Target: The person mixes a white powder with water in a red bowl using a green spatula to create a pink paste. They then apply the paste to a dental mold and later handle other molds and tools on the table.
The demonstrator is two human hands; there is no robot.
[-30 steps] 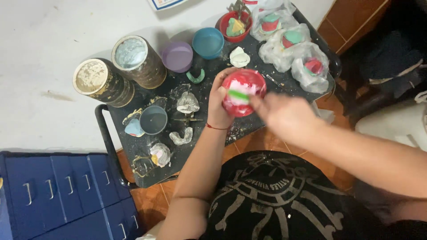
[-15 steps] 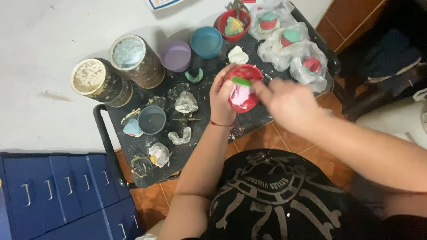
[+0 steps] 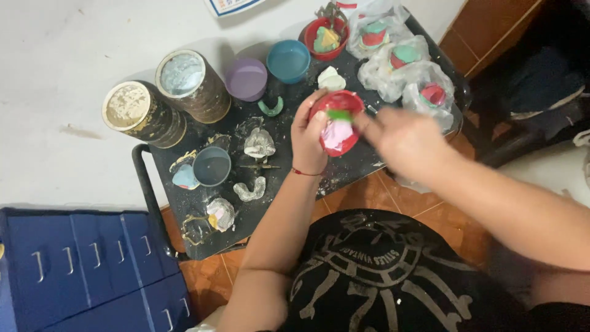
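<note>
Mixing in the red bowl, right over the black tray.

Left hand (image 3: 309,136) is cupped round the red bowl (image 3: 340,122), tipping it; the right hand (image 3: 402,140), blurred, looks pinched on a green-handled spatula (image 3: 338,115) sunk in pink-white paste (image 3: 336,133), though its grip is hard to make out. By the look of it, this is the stirring stage, and the next move calls for a steady bowl and a scrape round the wall. At two o'clock, clear bags (image 3: 402,67) hold red and green lumps. At ten o'clock, a purple cup (image 3: 246,79) and blue cup (image 3: 288,60); further out, two dusty round tins (image 3: 165,99). At twelve, a white sheet's blue-edged corner (image 3: 231,5).
</note>
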